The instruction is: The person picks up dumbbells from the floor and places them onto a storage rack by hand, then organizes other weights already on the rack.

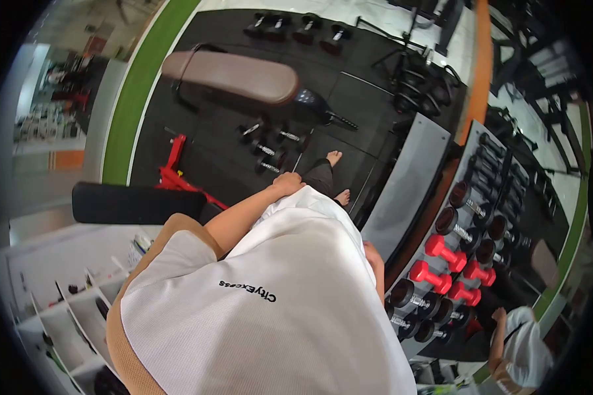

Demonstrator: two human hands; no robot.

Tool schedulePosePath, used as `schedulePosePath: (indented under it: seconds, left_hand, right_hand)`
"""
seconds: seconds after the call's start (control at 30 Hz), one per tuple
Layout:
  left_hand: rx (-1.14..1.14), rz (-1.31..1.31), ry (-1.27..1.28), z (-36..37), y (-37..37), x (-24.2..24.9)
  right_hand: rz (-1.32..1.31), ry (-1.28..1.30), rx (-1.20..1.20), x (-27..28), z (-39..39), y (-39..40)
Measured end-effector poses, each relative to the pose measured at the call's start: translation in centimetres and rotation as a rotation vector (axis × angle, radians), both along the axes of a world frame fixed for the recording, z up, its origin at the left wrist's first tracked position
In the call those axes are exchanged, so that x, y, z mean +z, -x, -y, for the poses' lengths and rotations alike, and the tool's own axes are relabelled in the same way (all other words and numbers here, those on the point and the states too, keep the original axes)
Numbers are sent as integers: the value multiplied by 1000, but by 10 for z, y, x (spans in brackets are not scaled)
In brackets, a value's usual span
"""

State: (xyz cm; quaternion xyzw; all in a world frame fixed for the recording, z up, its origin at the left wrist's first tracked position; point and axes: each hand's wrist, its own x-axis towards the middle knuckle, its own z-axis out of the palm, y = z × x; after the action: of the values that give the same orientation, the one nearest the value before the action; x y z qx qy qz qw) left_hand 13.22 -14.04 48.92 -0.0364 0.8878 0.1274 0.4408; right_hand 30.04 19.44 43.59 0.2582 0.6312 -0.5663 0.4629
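Note:
A white T-shirt [296,289] with small dark lettering covers my torso and fills the lower middle of the view. My left hand [288,184] is at the front of the waist, its fingers curled against the shirt's hem. At the shirt's right side, my right hand [373,255] shows only in part; its fingers are hidden by the cloth. Beyond the hem are my dark trousers [319,174] and bare feet [335,157]. Several dumbbells [262,148] lie on the floor ahead, a little left of my feet.
A brown padded bench [234,76] stands ahead on the black floor [349,99]. To my left are a red metal frame [172,164] and a black pad [135,203]. On the right, a grey rack [408,178] stands near red dumbbells [431,276] and a mirror reflecting me.

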Motion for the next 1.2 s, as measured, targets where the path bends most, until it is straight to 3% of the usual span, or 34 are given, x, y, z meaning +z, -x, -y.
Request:
schedulePosePath:
  seconds: [0.1, 0.2, 0.3, 0.4, 0.5, 0.67, 0.8, 0.9, 1.07, 1.13, 1.17, 1.2]
  left_hand:
    - [84, -97, -60, 34, -23, -14]
    - [175, -68, -150, 68, -42, -12]
    - [399, 240, -617, 104, -68, -3]
    - [615, 217, -751, 116, -98, 20]
    - [601, 209, -725, 130, -109, 0]
    - [889, 187, -824, 158, -130, -40]
    - [732, 139, -753, 193, -127, -41]
    - [728, 211, -690, 219, -121, -24]
    - [702, 270, -618, 236, -138, -45]
    - [726, 277, -577, 236, -144, -50]
    - [575, 285, -617, 238, -143, -57]
    - [611, 313, -599, 237, -147, -64]
  right_hand:
    - [-100, 1, 306, -3, 16, 26]
    - [-20, -23, 447, -17, 26, 49]
    - [-115, -52, 531, -33, 37, 65]
    - [-251, -182, 625, -15, 57, 87]
    - [-276, -199, 810, -15, 70, 106]
    - [-306, -242, 895, -8, 102, 128]
    - [-475, -262, 934, -4, 131, 127]
    - [-545, -155, 949, 42, 160, 131]
    - [-450, -94, 1162, 113, 195, 148]
    - [-512, -55, 1179, 120, 211, 158]
    - [-513, -56, 1193, 116, 217, 164]
    - [-490, -82, 1259, 112, 221, 169]
